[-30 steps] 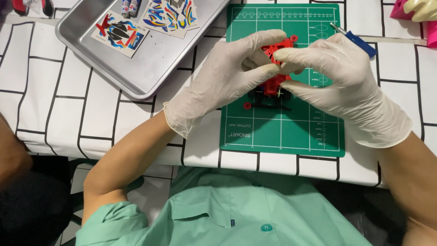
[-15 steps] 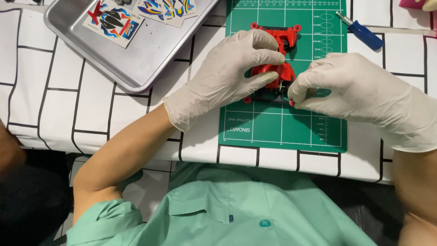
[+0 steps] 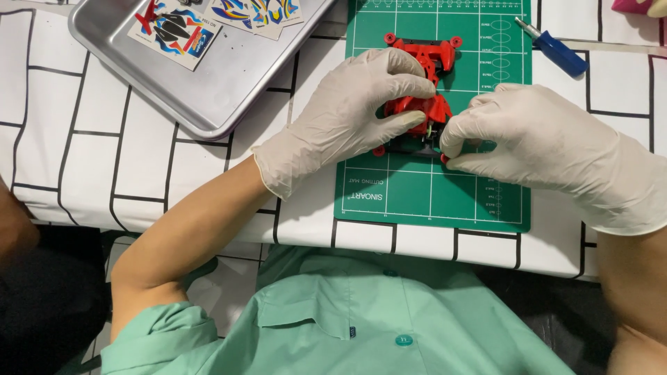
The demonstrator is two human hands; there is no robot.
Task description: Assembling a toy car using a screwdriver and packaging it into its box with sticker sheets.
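Both gloved hands meet mid-frame, left hand (image 3: 347, 118) fingers curled, right hand (image 3: 535, 139) fingertips pinched in a grip

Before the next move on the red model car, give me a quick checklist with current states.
1. Left hand holding the red model car: ok.
2. Right hand pinching the car's side: ok.
3. Car over the green cutting mat: ok.
4. Blue screwdriver in reach, on the mat's edge: ok.
5. Sticker sheets kept in the metal tray: ok.
6. Small part seated under the right fingertips: cannot tell.
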